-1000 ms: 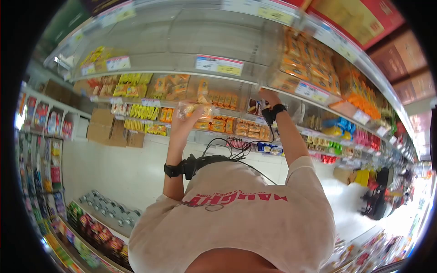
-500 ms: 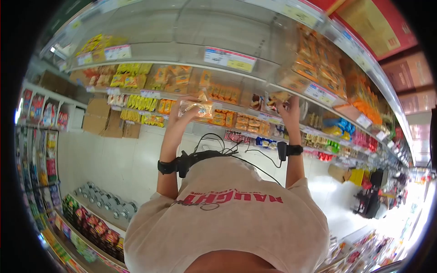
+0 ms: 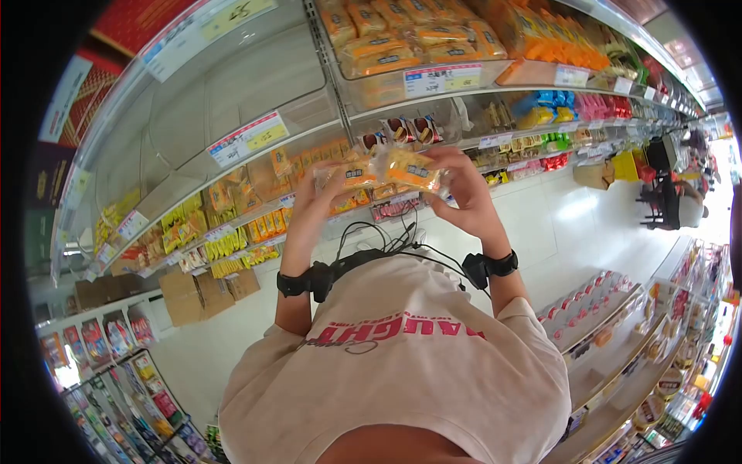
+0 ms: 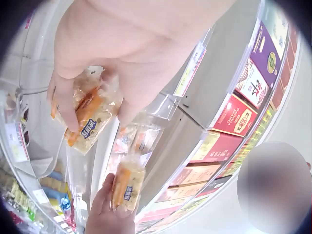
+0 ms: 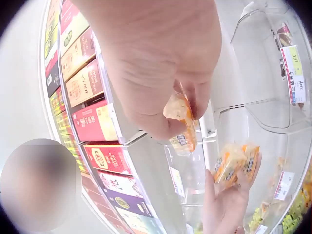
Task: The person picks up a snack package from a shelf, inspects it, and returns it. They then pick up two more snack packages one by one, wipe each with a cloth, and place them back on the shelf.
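Note:
My left hand [image 3: 308, 220] grips two wrapped snack bars [image 4: 90, 124] in clear film with orange bands and blue labels, its thumb and fingers pinching their sides. In my right hand [image 3: 473, 205] is another wrapped snack bar [image 3: 410, 170] of the same look, held between thumb and fingers. Both hands are raised before the shelves, and the bars' ends come close together in the head view. The right wrist view shows the right hand's bar [image 5: 184, 139] partly covered by its fingers.
Clear shelf bins [image 3: 247, 93] rise in front, with more orange-banded snack bars [image 3: 402, 39] at upper right. Dark-and-white snack packets [image 3: 400, 130] lie just behind the hands. A cardboard box [image 3: 193, 298] stands on the floor at left. Cables [image 3: 390, 236] hang by the waist.
My right hand has come out of the shelf bin and now holds a snack bar beside the left hand's bars. The head view has turned to the right.

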### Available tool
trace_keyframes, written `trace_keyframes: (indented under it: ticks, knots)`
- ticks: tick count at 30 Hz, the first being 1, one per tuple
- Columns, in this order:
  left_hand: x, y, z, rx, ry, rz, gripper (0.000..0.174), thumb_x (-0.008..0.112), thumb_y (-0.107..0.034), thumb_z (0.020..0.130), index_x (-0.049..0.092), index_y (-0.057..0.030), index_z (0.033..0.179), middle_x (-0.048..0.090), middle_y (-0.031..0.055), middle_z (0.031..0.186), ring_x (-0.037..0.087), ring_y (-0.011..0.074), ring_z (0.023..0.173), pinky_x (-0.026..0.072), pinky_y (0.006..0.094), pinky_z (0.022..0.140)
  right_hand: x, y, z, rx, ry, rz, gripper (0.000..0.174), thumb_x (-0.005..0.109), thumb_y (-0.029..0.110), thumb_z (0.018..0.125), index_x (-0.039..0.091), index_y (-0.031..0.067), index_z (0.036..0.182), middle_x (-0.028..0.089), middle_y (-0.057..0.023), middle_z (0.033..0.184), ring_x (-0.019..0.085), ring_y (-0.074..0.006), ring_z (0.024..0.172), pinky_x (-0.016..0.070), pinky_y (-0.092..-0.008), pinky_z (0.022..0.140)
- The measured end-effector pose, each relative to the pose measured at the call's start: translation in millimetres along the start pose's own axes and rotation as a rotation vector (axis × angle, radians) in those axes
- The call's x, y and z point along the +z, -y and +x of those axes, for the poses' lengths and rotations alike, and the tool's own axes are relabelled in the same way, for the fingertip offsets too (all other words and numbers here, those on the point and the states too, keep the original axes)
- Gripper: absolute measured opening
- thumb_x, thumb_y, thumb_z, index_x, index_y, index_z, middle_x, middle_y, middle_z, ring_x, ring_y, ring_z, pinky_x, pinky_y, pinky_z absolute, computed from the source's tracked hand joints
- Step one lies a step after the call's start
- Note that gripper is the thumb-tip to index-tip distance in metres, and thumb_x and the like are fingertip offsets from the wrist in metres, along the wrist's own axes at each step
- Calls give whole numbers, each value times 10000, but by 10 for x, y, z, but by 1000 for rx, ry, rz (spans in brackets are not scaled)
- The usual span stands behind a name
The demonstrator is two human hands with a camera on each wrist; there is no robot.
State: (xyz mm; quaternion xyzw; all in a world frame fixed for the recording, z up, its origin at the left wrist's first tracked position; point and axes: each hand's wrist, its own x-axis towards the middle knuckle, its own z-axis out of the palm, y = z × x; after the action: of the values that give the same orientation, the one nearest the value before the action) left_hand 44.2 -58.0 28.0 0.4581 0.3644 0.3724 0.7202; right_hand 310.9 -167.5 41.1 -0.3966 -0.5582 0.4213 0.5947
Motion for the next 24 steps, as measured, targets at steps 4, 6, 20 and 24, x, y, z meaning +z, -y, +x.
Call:
trace_keyframes:
  ticks: [4, 6, 20, 24]
  knots:
    - [20, 124, 119, -46, 154, -121, 393, 595, -353, 1102, 584, -52, 1355, 614, 65, 1339, 649, 192, 1216, 561, 401, 1043, 98, 50, 24, -101, 78, -180, 535, 734, -101, 842, 589, 76, 1326, 590, -147, 1480, 521, -321, 1445, 435, -437, 1180]
    - [47, 219, 189, 14, 243, -122, 449, 538, -430, 1117, 583, -51, 1354, 616, 76, 1361, 651, 225, 1246, 550, 414, 1067, 133, 97, 46, -48, 90, -375, 585, 735, -75, 852, 596, 82, 1398, 619, -129, 1483, 513, -330, 1468, 427, -430, 1192]
    - [173, -80, 49, 88, 327, 132, 662, 871, -179, 817, 561, -59, 1389, 589, 67, 1377, 531, 186, 1336, 427, 343, 1134, 66, 177, 287, -122, 215, -412, 589, 730, -5, 873, 594, 78, 1439, 559, -147, 1524, 521, -376, 1426, 413, -468, 1189]
    - [162, -66, 55, 167, 267, 228, 672, 870, -189, 820, 552, -60, 1397, 583, 80, 1359, 520, 185, 1349, 418, 343, 1145, 85, 169, 305, -122, 211, -290, 612, 785, 84, 871, 585, 78, 1450, 510, -189, 1553, 513, -401, 1423, 407, -477, 1178]
